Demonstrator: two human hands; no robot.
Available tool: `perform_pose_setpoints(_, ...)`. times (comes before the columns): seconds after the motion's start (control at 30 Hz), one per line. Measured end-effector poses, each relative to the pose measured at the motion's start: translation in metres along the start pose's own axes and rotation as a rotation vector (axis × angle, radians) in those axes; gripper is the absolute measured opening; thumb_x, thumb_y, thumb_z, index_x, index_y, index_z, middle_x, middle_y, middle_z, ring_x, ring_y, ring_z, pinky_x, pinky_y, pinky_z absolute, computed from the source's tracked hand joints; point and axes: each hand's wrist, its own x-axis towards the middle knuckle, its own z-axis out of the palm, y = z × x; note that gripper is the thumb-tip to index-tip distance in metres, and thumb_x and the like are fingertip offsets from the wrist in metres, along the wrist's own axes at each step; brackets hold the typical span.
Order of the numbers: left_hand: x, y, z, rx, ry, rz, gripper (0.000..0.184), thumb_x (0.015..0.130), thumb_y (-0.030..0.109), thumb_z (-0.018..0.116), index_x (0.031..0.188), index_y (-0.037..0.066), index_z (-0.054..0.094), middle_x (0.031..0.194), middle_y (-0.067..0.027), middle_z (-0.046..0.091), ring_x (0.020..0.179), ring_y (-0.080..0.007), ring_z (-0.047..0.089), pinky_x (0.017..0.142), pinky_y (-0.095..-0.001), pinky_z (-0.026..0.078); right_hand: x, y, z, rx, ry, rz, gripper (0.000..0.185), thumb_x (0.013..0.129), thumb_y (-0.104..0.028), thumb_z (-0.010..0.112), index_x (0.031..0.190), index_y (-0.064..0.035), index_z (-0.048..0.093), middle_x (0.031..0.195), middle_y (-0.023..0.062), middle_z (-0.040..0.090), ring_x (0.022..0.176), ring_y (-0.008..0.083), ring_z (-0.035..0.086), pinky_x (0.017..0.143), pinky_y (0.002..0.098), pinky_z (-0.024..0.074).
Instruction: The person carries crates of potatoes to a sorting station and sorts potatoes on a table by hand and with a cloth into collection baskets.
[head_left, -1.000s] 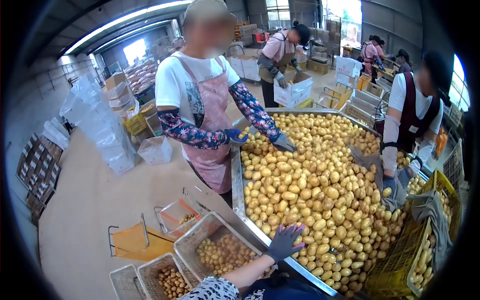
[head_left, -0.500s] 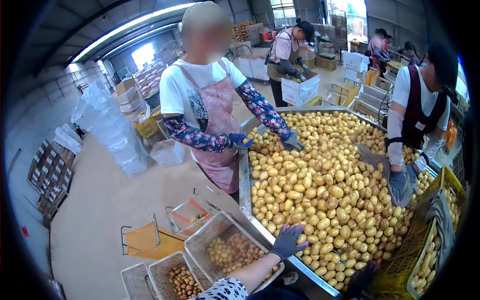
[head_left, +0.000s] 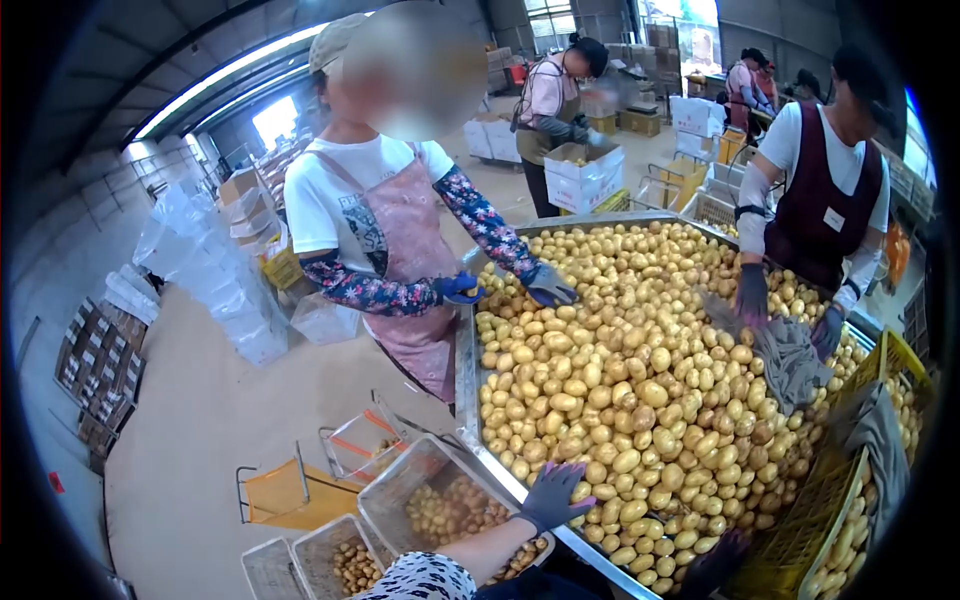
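Note:
My left hand [head_left: 553, 497], in a grey glove with purple fingertips, lies on the near left edge of a heap of potatoes [head_left: 640, 370]. Its fingers are spread and no potato is in its grasp. The heap fills a metal-rimmed sorting table [head_left: 466, 375]. At the bottom, my right hand [head_left: 716, 562] is a dark gloved shape over the near potatoes, beside a yellow crate [head_left: 790, 545]. Shadow hides its fingers, so what it holds, if anything, is unclear.
Plastic bins [head_left: 400, 480] with small potatoes stand left below the table. Opposite, a person in a pink apron [head_left: 410, 250] reaches into the heap. On the right, another person's gloved hands are at a grey cloth [head_left: 792, 362]. A cloth [head_left: 875, 425] drapes over crates.
The view has shifted slightly. The person on the right has drawn their hands apart, and the grey cloth now lies bunched on the potatoes. My left hand stays spread on the heap.

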Motion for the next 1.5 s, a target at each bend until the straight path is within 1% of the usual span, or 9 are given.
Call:
perform_pose_setpoints(0.27,0.002,0.004,-0.013,0.007,-0.001,0.032,0.073,0.086,0.054,0.051,0.134,0.001,0.04,0.126,-0.018,0.051,0.12,-0.0307,0.046,0.108,-0.0475,0.027,0.015,-0.016,-0.033,-0.005,-0.241,0.073,0.053,0.08,-0.009,0.053,0.132,-0.0076,0.041,0.131,0.0151,0.045,0.128,0.0294,0.035,0.102,0.0414,0.0361)
perform_pose_setpoints(0.3,0.002,0.004,-0.014,-0.008,-0.012,0.028,0.073,0.086,0.054,0.051,0.135,0.0,0.04,0.126,-0.0176,0.051,0.12,-0.0308,0.046,0.108,-0.0475,0.027,0.008,-0.017,-0.023,0.503,-0.195,0.414,0.06,0.079,-0.01,0.054,0.136,-0.007,0.034,0.133,0.0142,0.043,0.126,0.031,0.038,0.104,0.0421,0.0342)
perform_pose_setpoints(0.33,0.002,0.004,-0.013,-0.02,-0.023,0.026,0.073,0.087,0.054,0.051,0.135,0.0,0.04,0.127,-0.0172,0.051,0.12,-0.0308,0.046,0.108,-0.0476,0.026,0.006,-0.016,-0.023,0.283,-0.217,0.302,0.06,0.079,-0.011,0.054,0.136,-0.0069,0.034,0.133,0.0144,0.043,0.127,0.0313,0.038,0.104,0.0424,0.0337)
perform_pose_setpoints(0.4,0.002,0.003,-0.013,-0.013,-0.015,0.025,0.073,0.087,0.054,0.05,0.135,0.0,0.039,0.128,-0.0168,0.05,0.12,-0.0313,0.046,0.108,-0.0474,0.026,0.019,-0.029,-0.032,0.197,-0.215,0.256,0.06,0.08,-0.011,0.053,0.136,-0.0068,0.034,0.134,0.0149,0.042,0.127,0.0319,0.037,0.104,0.0429,0.0328)
perform_pose_setpoints(1.27,0.007,0.004,-0.015,-0.058,0.074,0.042,0.068,0.085,0.049,0.059,0.13,0.001,0.044,0.116,-0.0193,0.054,0.109,-0.0343,0.051,0.1,-0.0482,0.036,0.057,-0.052,-0.028,0.181,-0.223,0.239,0.058,0.086,-0.015,0.049,0.141,-0.0054,0.031,0.143,0.0208,0.031,0.135,0.0396,0.024,0.11,0.0501,0.0212)
perform_pose_setpoints(1.33,0.012,0.003,-0.017,-0.02,-0.026,0.073,0.066,0.084,0.049,0.059,0.127,0.0,0.045,0.113,-0.0178,0.052,0.108,-0.0337,0.048,0.098,-0.0474,0.035,0.054,-0.049,-0.027,0.193,-0.227,0.242,0.058,0.087,-0.015,0.049,0.141,-0.0053,0.031,0.144,0.0213,0.03,0.136,0.0402,0.023,0.11,0.0507,0.0203)
perform_pose_setpoints(1.37,0.013,-0.003,-0.014,-0.159,-0.016,0.086,0.066,0.083,0.05,0.059,0.123,0.0,0.046,0.112,-0.017,0.05,0.108,-0.0338,0.046,0.098,-0.0473,0.033,0.051,-0.044,-0.03,0.197,-0.23,0.247,0.058,0.087,-0.015,0.049,0.142,-0.0052,0.03,0.144,0.0215,0.029,0.136,0.0405,0.023,0.111,0.051,0.0199)
perform_pose_setpoints(1.43,0.01,-0.001,-0.006,-0.11,0.082,0.085,0.061,0.081,0.046,0.062,0.118,0.0,0.046,0.111,-0.0156,0.051,0.105,-0.033,0.047,0.099,-0.0476,0.032,0.044,-0.037,-0.04,0.262,-0.248,0.266,0.058,0.088,-0.015,0.048,0.142,-0.0051,0.03,0.145,0.022,0.029,0.136,0.0411,0.022,0.111,0.0515,0.019)
perform_pose_setpoints(1.5,0.019,0.005,-0.027,-0.199,-0.166,-0.021,0.065,0.08,0.047,0.063,0.12,-0.002,0.046,0.112,-0.0157,0.052,0.108,-0.0325,0.048,0.101,-0.0482,0.032,0.05,-0.041,-0.048,0.332,-0.275,0.269,0.058,0.088,-0.016,0.048,0.142,-0.005,0.03,0.146,0.0224,0.028,0.137,0.0417,0.021,0.111,0.0521,0.0181)
